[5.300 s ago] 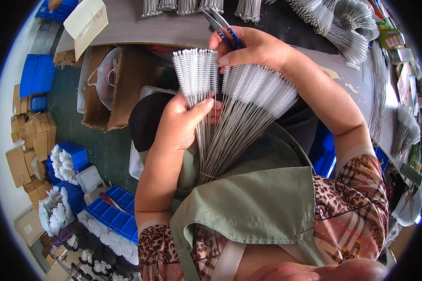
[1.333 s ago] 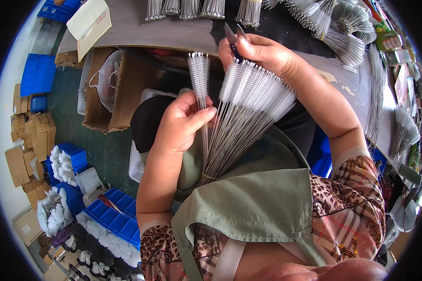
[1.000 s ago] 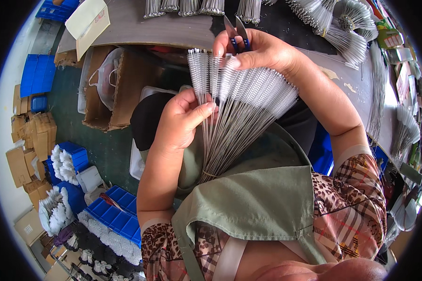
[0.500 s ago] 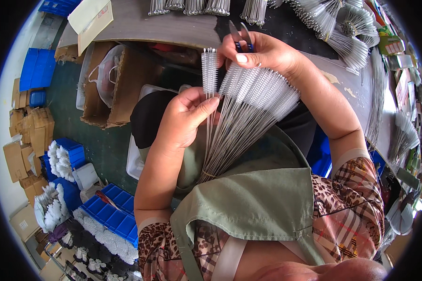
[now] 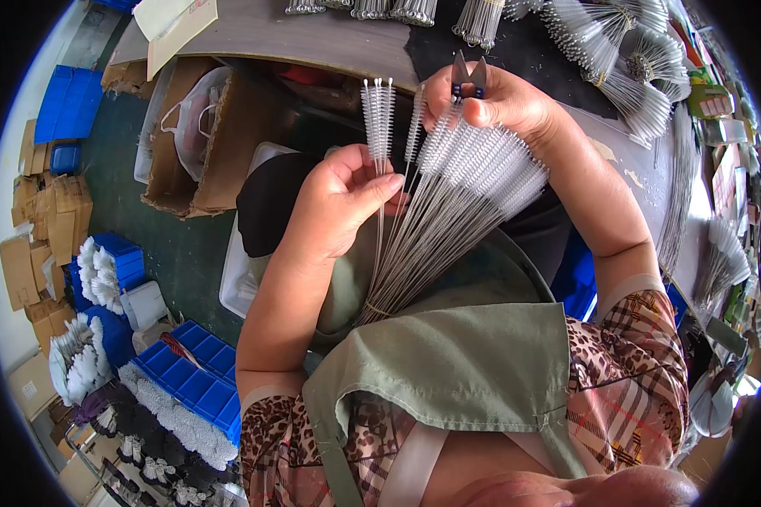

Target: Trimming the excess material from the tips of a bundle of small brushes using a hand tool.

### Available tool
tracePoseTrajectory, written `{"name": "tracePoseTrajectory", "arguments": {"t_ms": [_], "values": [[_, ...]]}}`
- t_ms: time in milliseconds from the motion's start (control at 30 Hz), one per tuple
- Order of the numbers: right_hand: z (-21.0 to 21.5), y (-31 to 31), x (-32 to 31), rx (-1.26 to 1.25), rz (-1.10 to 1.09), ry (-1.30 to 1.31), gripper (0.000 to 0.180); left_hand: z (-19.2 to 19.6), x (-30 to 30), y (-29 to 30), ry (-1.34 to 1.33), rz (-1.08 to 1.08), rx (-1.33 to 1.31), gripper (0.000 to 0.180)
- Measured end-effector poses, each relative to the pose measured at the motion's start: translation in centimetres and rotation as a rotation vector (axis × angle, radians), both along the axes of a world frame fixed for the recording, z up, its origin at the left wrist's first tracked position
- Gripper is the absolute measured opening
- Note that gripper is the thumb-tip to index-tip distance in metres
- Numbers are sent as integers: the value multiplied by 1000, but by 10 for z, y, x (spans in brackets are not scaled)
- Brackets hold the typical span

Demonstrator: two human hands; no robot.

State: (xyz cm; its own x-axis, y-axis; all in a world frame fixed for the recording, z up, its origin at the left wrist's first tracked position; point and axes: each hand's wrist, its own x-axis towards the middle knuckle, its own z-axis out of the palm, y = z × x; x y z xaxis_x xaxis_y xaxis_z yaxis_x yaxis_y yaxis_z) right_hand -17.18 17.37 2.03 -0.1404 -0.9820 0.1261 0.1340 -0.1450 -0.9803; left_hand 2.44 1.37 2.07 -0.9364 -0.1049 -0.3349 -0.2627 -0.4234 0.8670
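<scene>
A fanned bundle of thin wire brushes point(image 5: 482, 165) with white bristle heads rests above my lap, its wire stems gathered by a band near the apron. My left hand point(image 5: 340, 196) is closed, pinching the stems of a few brushes point(image 5: 378, 120) split off at the left. One single brush point(image 5: 415, 127) stands between that small group and the main fan. My right hand point(image 5: 495, 100) holds small thread snips point(image 5: 468, 78), blades pointing away from me. Its fingers are at the bristle tips of the fan, close to the single brush.
Banded brush bundles point(image 5: 604, 42) lie on the grey table point(image 5: 347, 38) ahead. Below its edge stands an open cardboard box point(image 5: 228, 156) with a plastic bag. Blue trays point(image 5: 196, 372) and brown cartons point(image 5: 59, 211) stand on the left. A green apron point(image 5: 457, 367) covers my lap.
My right hand and the snips have shifted slightly right. A single brush now stands apart from the fan, and the left-hand group has spread a little at its tips.
</scene>
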Motion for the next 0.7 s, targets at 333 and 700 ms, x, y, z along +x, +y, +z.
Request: {"name": "tracePoseTrajectory", "arguments": {"t_ms": [333,700], "values": [[13,-3,8,110,-105,25,34,4,2,-2,-47,24,7,20],[18,2,5,106,-107,46,64,-9,4,6,13,47,55,34]]}}
